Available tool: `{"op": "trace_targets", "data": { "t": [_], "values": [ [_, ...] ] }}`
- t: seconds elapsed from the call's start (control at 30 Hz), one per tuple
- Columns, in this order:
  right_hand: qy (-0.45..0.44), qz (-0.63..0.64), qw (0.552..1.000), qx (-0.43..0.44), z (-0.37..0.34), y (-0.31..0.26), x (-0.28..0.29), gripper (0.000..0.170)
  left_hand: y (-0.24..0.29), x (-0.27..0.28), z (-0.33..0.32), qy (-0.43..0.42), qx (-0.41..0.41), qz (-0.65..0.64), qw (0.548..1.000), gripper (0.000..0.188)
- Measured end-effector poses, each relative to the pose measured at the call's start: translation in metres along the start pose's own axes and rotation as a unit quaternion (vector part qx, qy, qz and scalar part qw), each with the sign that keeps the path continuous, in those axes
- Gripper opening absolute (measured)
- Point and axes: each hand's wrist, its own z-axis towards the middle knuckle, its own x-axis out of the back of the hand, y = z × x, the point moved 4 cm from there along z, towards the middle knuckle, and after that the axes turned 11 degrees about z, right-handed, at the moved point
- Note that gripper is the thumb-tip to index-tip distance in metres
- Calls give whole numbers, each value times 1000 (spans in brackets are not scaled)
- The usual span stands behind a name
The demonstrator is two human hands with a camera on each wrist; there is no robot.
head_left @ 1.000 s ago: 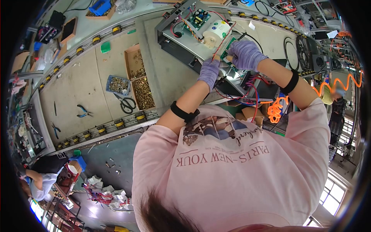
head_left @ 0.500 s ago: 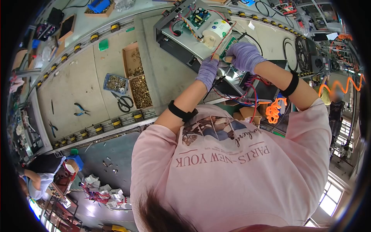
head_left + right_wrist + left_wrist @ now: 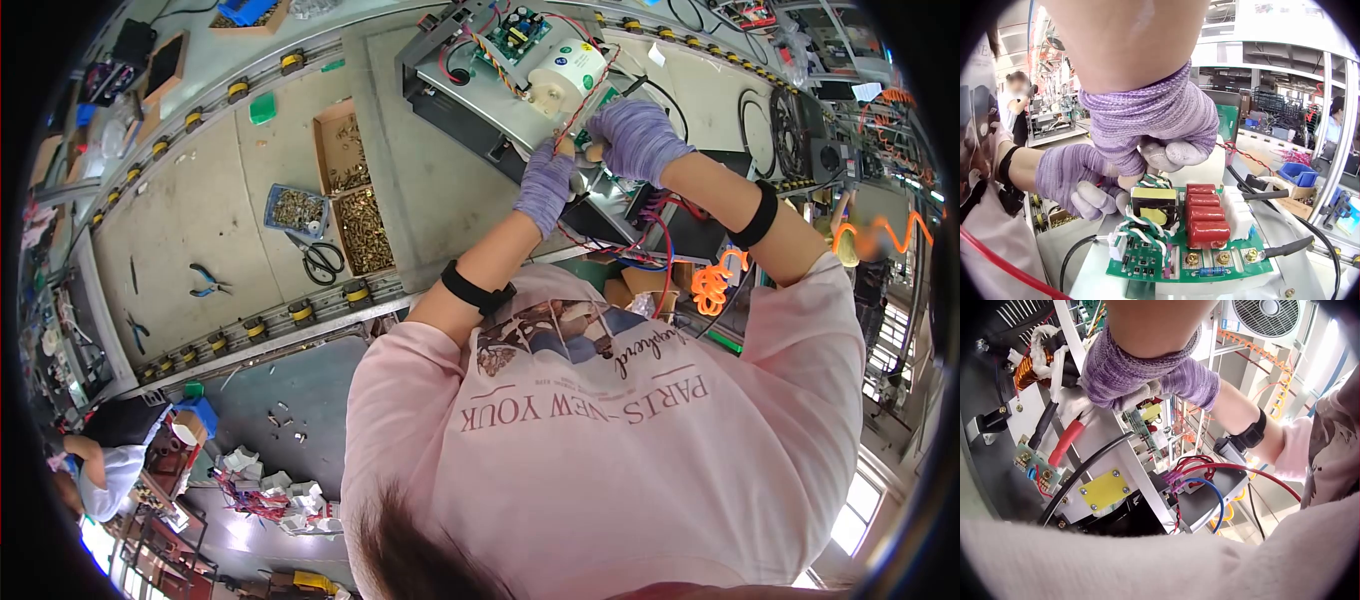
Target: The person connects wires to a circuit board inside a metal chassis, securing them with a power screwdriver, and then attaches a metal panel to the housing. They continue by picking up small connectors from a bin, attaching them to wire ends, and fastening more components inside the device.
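Note:
Both hands wear purple knitted gloves with pale fingertips. They meet over a green circuit board mounted on a grey metal chassis. My left hand has its fingers bent at the board's edge and pinches the end of a red twisted wire. Opposite it, my right hand bends over the board, fingertips behind a yellow-topped transformer and close to white-and-green leads; I cannot tell what it holds. Red capacitors stand beside the transformer. A white cylinder lies on the chassis.
Left of the chassis are a cardboard box of brass fasteners, a blue tray of screws, scissors and pliers. Rollers line the bench edge. Red and blue cables hang from the chassis near the body.
Both hands stay at the same spot on the board, with only slight finger shifts. The head view has drifted a little.

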Motion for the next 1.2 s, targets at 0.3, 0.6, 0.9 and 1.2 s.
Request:
{"op": "trace_targets", "data": {
  "t": [0.3,0.6,0.9,1.2],
  "values": [
    [-89,49,994,-49,10,-1,5,22,14,1,-9,-65,-33,6,997,30],
    [-12,183,982,-46,14,64,33,28,83,-2,-52,42,-249,507,824,25],
    [90,118,979,-141,79,133,14,59,109,-58,-63,-14,-374,402,835,28],
    [80,234,967,-64,98,116,17,47,94,-55,-48,-66,-283,324,900,32]
  ]
}}
